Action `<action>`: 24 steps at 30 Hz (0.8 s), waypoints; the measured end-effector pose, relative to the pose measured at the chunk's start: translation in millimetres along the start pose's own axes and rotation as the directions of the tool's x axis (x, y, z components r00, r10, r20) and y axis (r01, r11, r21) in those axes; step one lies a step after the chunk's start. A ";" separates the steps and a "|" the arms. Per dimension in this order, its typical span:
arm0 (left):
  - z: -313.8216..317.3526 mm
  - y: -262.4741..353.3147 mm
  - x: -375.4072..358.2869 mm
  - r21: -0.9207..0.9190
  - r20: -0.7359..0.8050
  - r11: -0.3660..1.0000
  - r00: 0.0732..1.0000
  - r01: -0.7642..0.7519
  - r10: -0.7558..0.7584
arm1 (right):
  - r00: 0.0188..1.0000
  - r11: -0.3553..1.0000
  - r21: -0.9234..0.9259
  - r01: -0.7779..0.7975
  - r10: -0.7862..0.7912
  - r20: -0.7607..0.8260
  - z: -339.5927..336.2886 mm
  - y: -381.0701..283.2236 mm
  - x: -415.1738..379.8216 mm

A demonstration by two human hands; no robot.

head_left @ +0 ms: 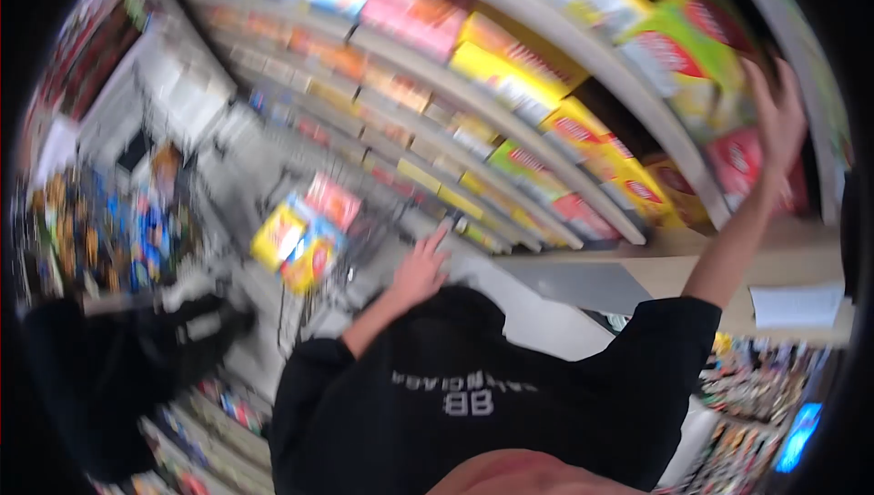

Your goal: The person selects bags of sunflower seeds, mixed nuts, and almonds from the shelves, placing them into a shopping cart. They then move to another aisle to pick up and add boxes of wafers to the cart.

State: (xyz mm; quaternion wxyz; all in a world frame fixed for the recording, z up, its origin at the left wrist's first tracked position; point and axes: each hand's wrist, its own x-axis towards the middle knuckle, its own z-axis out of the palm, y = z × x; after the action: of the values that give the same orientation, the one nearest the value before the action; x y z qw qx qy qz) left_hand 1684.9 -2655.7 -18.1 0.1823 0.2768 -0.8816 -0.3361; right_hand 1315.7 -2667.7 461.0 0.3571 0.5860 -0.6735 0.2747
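Note:
My right hand [779, 126] is raised to an upper shelf, its fingers spread against or just in front of a green and yellow box [687, 58]. A red-pink box [739, 167] sits close to its wrist. I cannot make out whether the fingertips touch the green box. Lower down, my left hand [421, 269] is held out with fingers apart and nothing in it. Beyond it, in what looks like a wire cart, lie a yellow box [279, 233], a pink box [333, 201] and a blue-and-yellow box [314, 258]. Motion blurs much of the view.
Shelves of packed boxes, including a pink box [414, 13] and a yellow box [510, 76], curve across the top. At the left stands another person in dark clothes [91, 386]. White paper [797, 305] lies on a ledge at right, above more stocked shelves [756, 395].

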 end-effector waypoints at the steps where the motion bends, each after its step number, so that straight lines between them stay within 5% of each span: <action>1: 0.6 -1.3 -0.5 -0.070 -0.037 0.997 0.999 0.012 -0.015 | 0.997 0.966 0.250 -0.072 0.073 0.003 9.3 -25.1 -17.2; 2: -4.2 -1.1 0.5 -0.152 -0.045 0.988 0.998 0.032 -0.040 | 1.000 0.999 -0.031 0.016 -0.016 -0.016 12.3 -59.1 -26.1; 3: 5.2 -9.7 0.4 -0.213 -0.120 0.977 0.992 0.007 -0.033 | 0.997 0.983 0.168 0.073 -0.071 -0.020 26.2 -76.9 -44.8; 5: 10.7 -9.6 -2.7 -0.480 -0.294 0.868 0.908 0.131 -0.300 | 0.995 0.965 0.241 0.103 -0.100 -0.025 63.6 -121.2 -103.6; 6: 9.1 -12.3 -5.7 -0.617 -0.317 0.771 0.848 0.156 -0.426 | 0.975 0.845 0.533 0.041 -0.151 0.165 82.9 -158.5 -131.3; 7: 7.4 -15.2 -8.4 -0.741 -0.334 0.656 0.771 0.141 -0.543 | 0.920 0.845 0.532 -0.056 -0.164 0.357 103.8 -186.6 -162.0; 8: 12.8 -21.7 -13.0 -0.848 -0.328 0.524 0.703 0.074 -0.631 | 0.778 0.794 0.557 -0.243 -0.184 0.601 135.7 -203.1 -197.9; 9: 13.1 -26.4 -18.7 -0.866 -0.323 0.494 0.667 0.078 -0.672 | 0.684 0.799 0.599 -0.053 -0.408 0.605 172.4 -217.5 -228.5; 11: 11.2 -33.5 -32.6 -0.900 -0.301 0.427 0.587 0.086 -0.752 | 0.417 0.772 0.513 -0.375 -0.354 0.837 218.0 -252.8 -301.2; 12: -3.2 -41.2 -37.5 -0.833 -0.397 0.540 0.550 0.119 -0.735 | 0.492 0.714 0.663 -0.225 -0.504 0.710 238.9 -258.4 -342.1; 14: -47.6 -71.0 -52.3 -0.659 -0.561 0.722 0.501 0.212 -0.659 | 0.386 0.684 0.622 -0.381 -0.493 0.780 251.3 -273.6 -393.0; 16: -67.1 -134.1 -74.3 -0.650 -0.619 0.719 0.377 0.245 -0.688 | 0.358 0.787 0.578 -0.216 -0.487 0.797 246.6 -287.3 -417.8; 17: -73.1 -167.5 -86.8 -0.635 -0.593 0.679 0.330 0.368 -0.734 | 0.517 0.754 0.643 -0.135 -0.500 0.695 248.4 -290.7 -427.2; 18: -77.4 -203.6 -102.3 -0.614 -0.570 0.624 0.275 0.484 -0.774 | 0.525 0.773 0.609 -0.179 -0.448 0.723 245.5 -293.3 -430.1; 21: -19.0 -337.5 -174.7 -0.172 -0.433 0.451 0.344 0.876 -0.833 | 0.578 0.799 0.557 -0.225 -0.351 0.737 246.7 -294.5 -429.6; 23: -6.7 -353.2 -196.2 0.105 -0.117 0.286 0.297 0.953 -0.948 | 0.594 0.802 0.558 -0.212 -0.348 0.726 248.3 -293.7 -429.6; 24: 26.2 -372.3 -219.1 0.127 -0.174 0.329 0.348 0.936 -0.921 | 0.601 0.808 0.553 -0.206 -0.341 0.723 248.5 -293.3 -429.6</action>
State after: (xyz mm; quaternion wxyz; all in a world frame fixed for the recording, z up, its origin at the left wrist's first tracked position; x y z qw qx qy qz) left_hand 1978.6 -2740.2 -324.6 -0.0404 0.7585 -0.5882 -0.2775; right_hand 1590.2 -2656.5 -45.7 -0.1686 0.7515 -0.6167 0.1630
